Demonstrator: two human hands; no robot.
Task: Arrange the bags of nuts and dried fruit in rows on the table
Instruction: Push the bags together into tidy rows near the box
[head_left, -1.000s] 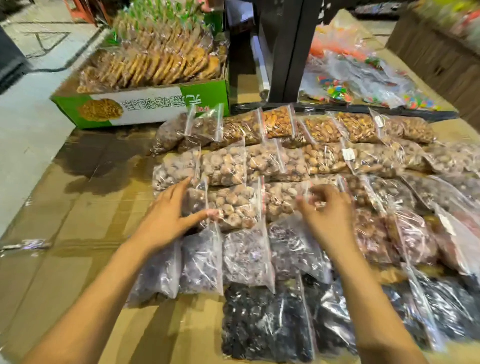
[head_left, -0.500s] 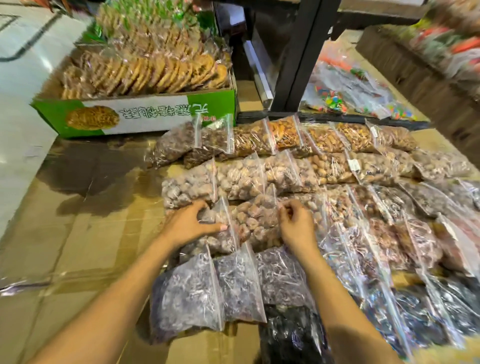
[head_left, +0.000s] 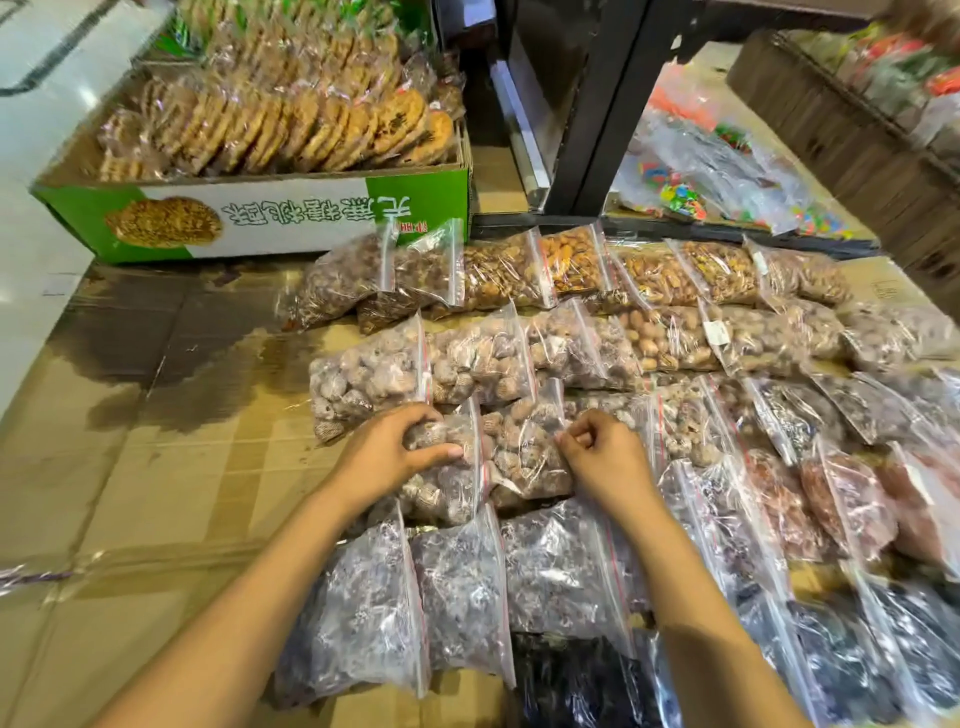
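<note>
Both hands, left (head_left: 387, 457) and right (head_left: 602, 457), pinch clear bags (head_left: 524, 447) of, seemingly, walnuts.

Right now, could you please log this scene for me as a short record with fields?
surface: cardboard-covered table
goods: clear zip bags in overlapping rows
left hand: gripping a walnut bag at the left end of the third row
right hand: pinching the plastic of the next bag
front row: dark fruit bags
back left: green box of wrapped cookies
</note>
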